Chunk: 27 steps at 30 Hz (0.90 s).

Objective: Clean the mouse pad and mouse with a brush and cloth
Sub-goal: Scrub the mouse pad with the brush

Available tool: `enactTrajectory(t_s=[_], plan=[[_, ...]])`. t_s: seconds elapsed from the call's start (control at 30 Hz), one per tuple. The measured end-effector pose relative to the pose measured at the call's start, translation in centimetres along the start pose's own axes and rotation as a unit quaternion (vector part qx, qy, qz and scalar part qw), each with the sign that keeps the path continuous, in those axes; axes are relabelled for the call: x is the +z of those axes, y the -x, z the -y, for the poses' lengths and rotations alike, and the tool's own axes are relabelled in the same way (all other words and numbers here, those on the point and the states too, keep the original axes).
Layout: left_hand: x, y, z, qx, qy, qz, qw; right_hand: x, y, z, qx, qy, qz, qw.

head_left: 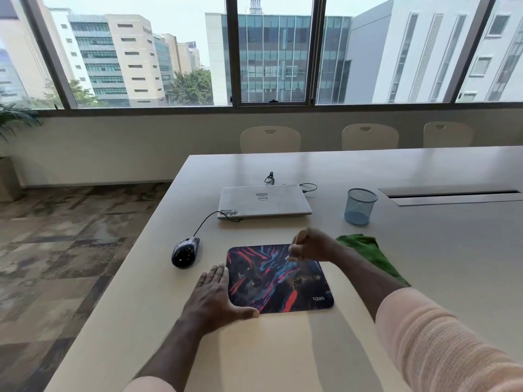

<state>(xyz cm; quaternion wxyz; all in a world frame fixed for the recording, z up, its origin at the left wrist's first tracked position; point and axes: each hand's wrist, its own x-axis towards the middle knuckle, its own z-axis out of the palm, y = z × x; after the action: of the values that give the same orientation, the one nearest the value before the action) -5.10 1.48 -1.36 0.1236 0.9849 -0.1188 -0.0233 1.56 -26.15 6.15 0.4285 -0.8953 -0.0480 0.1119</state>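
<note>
Left hand [215,295] lies flat, fingers straight, at the mouse pad's [271,278] 8 o'clock corner; right hand [314,246] grips a brush [300,235] over its 1 o'clock corner.

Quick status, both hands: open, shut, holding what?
Left hand: open, flat at the near-left corner of the colourful rectangular mouse pad.
Right hand: grips a pale-handled brush over the pad.

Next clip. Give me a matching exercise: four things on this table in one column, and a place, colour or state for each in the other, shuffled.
Things:
1. mouse
2. cloth
3. laptop
4. mesh cup

Descriptions:
A. closed, beyond the mouse pad
B. dark, left of the pad and off it
C. green, right of the pad
D. blue, upright, right of the laptop

Pairs: 1-B, 2-C, 3-A, 4-D
</note>
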Motion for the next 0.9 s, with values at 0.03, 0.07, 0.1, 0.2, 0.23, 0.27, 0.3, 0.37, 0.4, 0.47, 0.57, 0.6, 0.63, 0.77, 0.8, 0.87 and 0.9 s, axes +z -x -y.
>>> enactTrajectory(t_s=[0.03,0.07,0.1,0.2,0.23,0.27,0.3,0.37,0.4,0.47,0.57,0.6,0.63,0.77,0.8,0.87,0.9], plan=[[0.0,0.0,0.0,0.0,-0.001,0.0,1.0,0.5,-0.1,0.0,-0.005,0.001,0.014,1.0],[0.0,0.0,0.0,-0.001,-0.001,0.0,1.0,0.8,-0.1,0.0,-0.001,0.016,0.031,0.999],[0.1,-0.1,0.0,-0.002,-0.001,0.0,1.0,0.9,-0.1,0.1,0.001,0.05,0.047,0.998],[0.1,-0.1,0.1,-0.001,0.0,-0.001,1.0,0.4,-0.1,0.5,0.023,0.115,0.127,0.985],[0.1,-0.2,0.1,-0.001,0.0,-0.001,1.0,0.1,-0.1,0.7,0.027,0.12,0.135,0.983],[0.2,-0.2,0.1,-0.001,-0.002,-0.001,1.0,0.1,-0.1,1.0,0.024,0.119,0.125,0.985],[0.2,-0.2,0.1,-0.001,-0.003,-0.001,1.0,0.1,-0.1,1.3,0.013,0.111,0.1,0.989],[0.2,-0.2,0.1,-0.002,-0.004,-0.003,1.0,0.5,-0.1,1.6,0.008,0.053,0.062,0.997],[0.2,-0.2,0.1,-0.003,-0.005,-0.005,1.0,0.8,-0.1,1.6,0.011,0.021,0.052,0.998],[0.1,-0.2,0.1,-0.003,-0.008,-0.004,1.0,1.4,-0.3,1.1,0.012,0.022,0.046,0.999],[0.1,-0.2,0.1,-0.002,-0.01,-0.004,1.0,1.5,0.1,1.2,0.011,0.085,0.101,0.991],[0.1,-0.1,0.1,-0.002,-0.011,-0.002,1.0,1.2,0.3,1.4,0.019,0.106,0.13,0.986],[0.1,-0.1,0.1,-0.002,-0.01,-0.002,1.0,0.9,0.4,1.5,0.029,0.114,0.153,0.981],[0.2,-0.1,0.1,-0.002,-0.007,-0.004,1.0,0.1,0.4,1.5,0.017,0.088,0.112,0.99],[0.2,-0.2,0.1,-0.001,-0.008,-0.003,1.0,0.1,0.4,1.4,0.001,0.085,0.079,0.993],[0.2,-0.2,0.1,-0.001,-0.008,-0.006,1.0,0.0,0.3,1.0,-0.022,0.09,0.018,0.996],[0.2,-0.1,0.1,-0.001,-0.007,-0.007,1.0,0.0,0.3,0.7,-0.027,0.101,0.001,0.995]])
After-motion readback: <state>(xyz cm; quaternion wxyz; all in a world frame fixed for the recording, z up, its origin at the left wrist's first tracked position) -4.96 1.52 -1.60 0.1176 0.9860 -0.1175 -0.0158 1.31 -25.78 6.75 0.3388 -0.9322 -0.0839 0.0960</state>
